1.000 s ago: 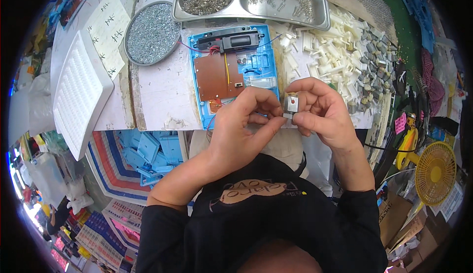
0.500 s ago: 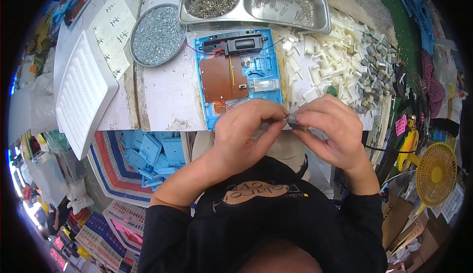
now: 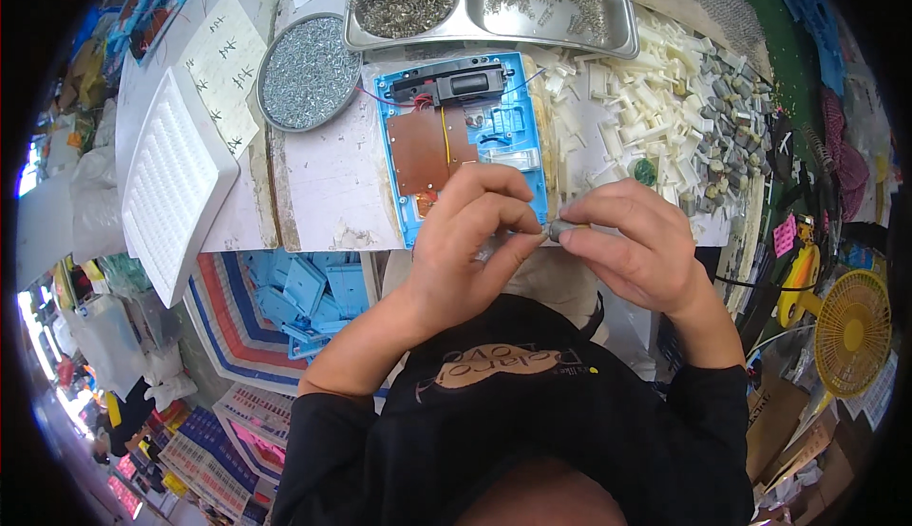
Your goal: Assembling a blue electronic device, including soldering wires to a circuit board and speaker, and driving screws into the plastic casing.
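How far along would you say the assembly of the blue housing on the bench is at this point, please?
Partly done: the open blue housing already carries a brown circuit board, a black part along its top edge and wiring. In hand: the left hand and right hand pinch a small grey metal part together just below the housing. Left: the housing lies open, with no cover on it, and piles of white plastic parts wait beside it.

a small grey metal part (image 3: 559,229) sits between the hands. the open casing (image 3: 518,136) is bright blue, holding a brown circuit board (image 3: 418,151) and a black block (image 3: 456,81). the round dish (image 3: 306,72) of screws is silver-grey. the ribbed tray (image 3: 171,179) is white, the loose plastic pieces (image 3: 646,108) cream, the fan (image 3: 853,331) yellow.
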A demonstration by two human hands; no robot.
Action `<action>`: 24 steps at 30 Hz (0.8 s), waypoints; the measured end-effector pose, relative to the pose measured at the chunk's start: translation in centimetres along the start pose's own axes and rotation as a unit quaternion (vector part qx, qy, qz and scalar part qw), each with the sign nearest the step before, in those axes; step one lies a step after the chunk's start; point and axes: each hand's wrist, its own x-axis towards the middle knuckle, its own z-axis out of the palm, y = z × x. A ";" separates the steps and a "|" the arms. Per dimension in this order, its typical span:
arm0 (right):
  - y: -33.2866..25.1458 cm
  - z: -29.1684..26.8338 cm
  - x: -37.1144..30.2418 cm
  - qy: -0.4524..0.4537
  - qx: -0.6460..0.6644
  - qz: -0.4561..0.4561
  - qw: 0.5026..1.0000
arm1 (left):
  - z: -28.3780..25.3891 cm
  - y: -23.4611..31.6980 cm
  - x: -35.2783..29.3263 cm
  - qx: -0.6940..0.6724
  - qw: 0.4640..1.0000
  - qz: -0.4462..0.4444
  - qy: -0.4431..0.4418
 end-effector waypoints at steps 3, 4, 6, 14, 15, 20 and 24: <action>0.5 0.2 -0.5 0.010 0.002 0.004 1.000 | 0.1 0.1 0.0 0.010 1.000 -0.013 0.017; 0.6 0.2 -0.6 0.013 0.008 0.007 1.000 | 0.2 0.1 0.0 0.019 1.000 -0.011 0.020; 1.0 0.2 -0.8 0.020 0.020 0.012 1.000 | -0.2 0.6 0.6 0.016 0.999 -0.030 0.000; 2.0 -0.3 -1.4 0.090 -0.003 0.041 0.995 | -3.2 -1.8 7.2 0.153 0.982 0.076 0.076; 2.1 -0.5 -1.4 0.099 -0.009 0.043 0.994 | -3.0 -1.9 8.0 0.149 0.984 0.064 0.069; 2.4 -0.4 -1.5 0.110 -0.009 0.046 0.993 | -2.3 -3.2 8.6 0.277 0.949 0.140 0.062; 2.1 -0.3 -1.4 0.107 -0.011 0.047 0.993 | -1.9 -2.9 8.4 0.356 0.928 0.104 0.042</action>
